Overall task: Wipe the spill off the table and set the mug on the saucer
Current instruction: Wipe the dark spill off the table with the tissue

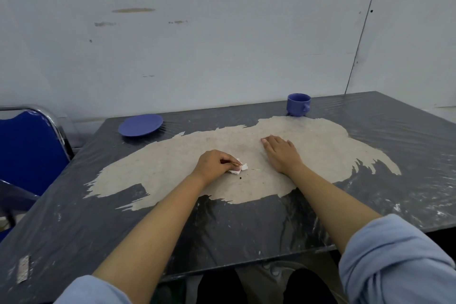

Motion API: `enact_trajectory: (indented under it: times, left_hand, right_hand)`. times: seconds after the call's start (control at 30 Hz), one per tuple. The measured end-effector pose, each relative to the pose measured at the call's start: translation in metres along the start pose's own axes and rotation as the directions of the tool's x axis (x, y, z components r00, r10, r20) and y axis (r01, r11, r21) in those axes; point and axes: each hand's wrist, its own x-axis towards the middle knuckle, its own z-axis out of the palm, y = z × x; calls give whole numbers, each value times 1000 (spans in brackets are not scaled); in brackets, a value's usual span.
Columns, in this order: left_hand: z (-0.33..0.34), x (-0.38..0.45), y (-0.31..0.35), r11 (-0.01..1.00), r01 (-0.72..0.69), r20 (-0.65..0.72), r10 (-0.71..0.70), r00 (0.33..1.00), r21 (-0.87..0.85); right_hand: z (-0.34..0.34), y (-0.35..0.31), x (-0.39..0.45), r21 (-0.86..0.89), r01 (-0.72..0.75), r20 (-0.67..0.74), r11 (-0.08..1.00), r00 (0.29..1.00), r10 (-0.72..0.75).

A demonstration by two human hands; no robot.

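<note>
My left hand [214, 164] presses a small crumpled white tissue [242, 168] onto the middle of the dark table [74, 217]. Small dark specks [240, 177] lie just in front of the tissue. My right hand [280, 152] lies flat and open on the table to the right of it, fingers pointing away from me. A blue mug [297, 104] stands upright at the back of the table, its handle to the right. A blue saucer [140, 125] sits at the back left with nothing on it.
A large worn beige patch [320, 140] covers the table's middle. A blue chair with a chrome frame [29, 148] stands at the table's left side. A white wall [222, 32] runs right behind the table.
</note>
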Motion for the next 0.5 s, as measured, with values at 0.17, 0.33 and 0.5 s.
enact_trajectory:
  times: [0.17,0.33,0.5]
  left_hand:
    - [-2,-11,1,999,-7,33,8,999,-34]
    - [0,-19,1,997,-25,61,29,998,-71]
    - [7,-23,2,998,-65,-39,64,997,-15]
  right_hand:
    - [1,1,1,-12,-12,11,1000,1000,12]
    - [2,1,1,-20,-11,17,1000,1000,11]
    - [1,1,-1,-12,0,3,1000,1000,0]
